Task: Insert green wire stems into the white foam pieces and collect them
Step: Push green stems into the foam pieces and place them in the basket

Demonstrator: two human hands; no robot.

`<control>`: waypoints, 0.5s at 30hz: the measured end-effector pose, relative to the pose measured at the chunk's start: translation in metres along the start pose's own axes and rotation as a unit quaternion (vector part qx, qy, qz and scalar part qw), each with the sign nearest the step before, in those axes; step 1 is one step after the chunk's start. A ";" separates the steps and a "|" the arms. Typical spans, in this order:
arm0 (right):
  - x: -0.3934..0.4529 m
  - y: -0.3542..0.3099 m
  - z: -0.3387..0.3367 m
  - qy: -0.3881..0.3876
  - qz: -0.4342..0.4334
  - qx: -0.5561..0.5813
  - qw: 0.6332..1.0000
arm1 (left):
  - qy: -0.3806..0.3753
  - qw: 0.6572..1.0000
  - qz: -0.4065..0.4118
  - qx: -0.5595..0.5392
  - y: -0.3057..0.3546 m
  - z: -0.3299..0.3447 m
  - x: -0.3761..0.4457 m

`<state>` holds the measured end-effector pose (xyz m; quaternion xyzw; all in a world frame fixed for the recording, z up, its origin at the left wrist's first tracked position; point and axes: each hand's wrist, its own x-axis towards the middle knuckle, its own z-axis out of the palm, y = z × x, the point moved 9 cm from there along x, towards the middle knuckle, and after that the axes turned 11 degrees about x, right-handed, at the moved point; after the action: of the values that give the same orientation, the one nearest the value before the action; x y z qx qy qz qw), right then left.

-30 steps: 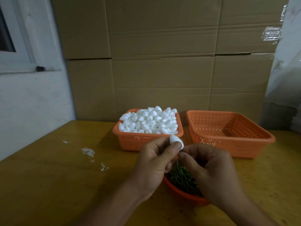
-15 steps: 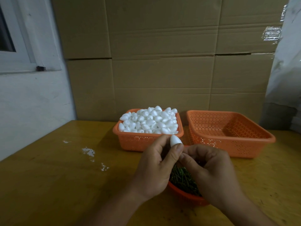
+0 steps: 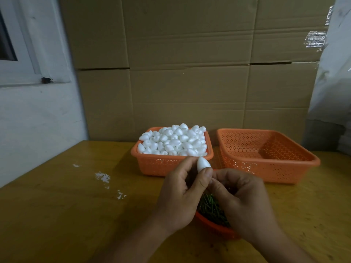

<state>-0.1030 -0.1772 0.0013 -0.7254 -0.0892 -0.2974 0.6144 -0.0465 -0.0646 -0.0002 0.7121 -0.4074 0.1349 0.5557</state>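
My left hand (image 3: pixel 182 194) pinches a white egg-shaped foam piece (image 3: pixel 203 164) between thumb and fingers, its tip pointing up. My right hand (image 3: pixel 241 202) is curled against it from the right, fingertips pressed under the foam; whatever they pinch is hidden. Below both hands a small orange bowl (image 3: pixel 212 225) holds several green wire stems (image 3: pixel 209 207). Behind, an orange basket (image 3: pixel 161 164) is heaped with white foam pieces (image 3: pixel 174 140). A second orange basket (image 3: pixel 269 164) at the right shows no contents.
The yellow wooden table (image 3: pixel 66 205) carries white crumbs (image 3: pixel 103 177) at the left. Stacked cardboard boxes (image 3: pixel 190 73) close off the back. A white wall and window frame (image 3: pixel 28 73) stand at the left, a grey sheet (image 3: pixel 334 73) at the right.
The foam piece has turned from tilted right to upright in my left fingers. Both hands stay together over the bowl, barely shifted.
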 end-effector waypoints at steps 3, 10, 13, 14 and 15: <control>0.004 0.002 -0.006 0.017 0.019 -0.004 1.000 | -0.010 1.000 -0.010 -0.012 -0.003 0.002 -0.001; 0.046 0.004 -0.058 0.081 0.059 -0.095 0.990 | -0.008 0.999 -0.041 0.032 -0.012 0.005 -0.004; 0.080 0.017 -0.086 0.102 0.083 -0.190 0.973 | -0.005 0.997 -0.036 0.064 -0.011 0.005 -0.005; 0.091 0.023 -0.094 0.101 0.098 -0.224 0.964 | -0.005 0.997 -0.032 0.074 -0.011 0.006 -0.005; 0.102 0.030 -0.101 0.097 0.115 -0.262 0.953 | -0.006 0.996 -0.027 0.080 -0.010 0.006 -0.006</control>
<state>-0.0385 -0.3036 0.0379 -0.8336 0.1360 -0.3064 0.4390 -0.0447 -0.0673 -0.0126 0.7661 -0.3791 0.1476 0.4976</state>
